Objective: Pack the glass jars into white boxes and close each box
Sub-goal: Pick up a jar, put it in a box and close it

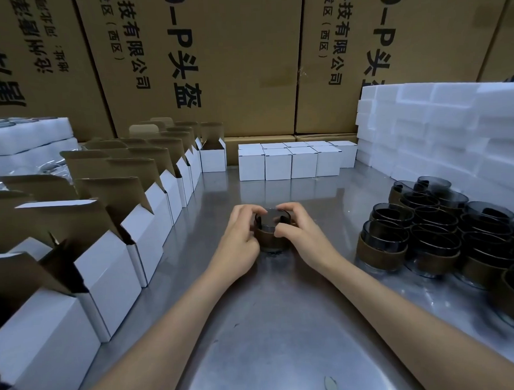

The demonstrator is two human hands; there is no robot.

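A dark glass jar [271, 223] with a brown band around its lower half stands upright on the metal table [285, 326], in the middle. My left hand [240, 239] grips its left side and my right hand [298, 231] grips its right side, fingers curled over the rim. A pile of the same jars [440, 231] lies at the right. A long row of open white boxes [111, 254] with raised brown flaps lines the left side. Several closed white boxes [295, 160] stand in a block at the back.
White foam blocks [453, 127] are stacked at the back right. Foam trays [23, 137] sit at the far left. Large brown cartons [214, 64] form a wall behind the table.
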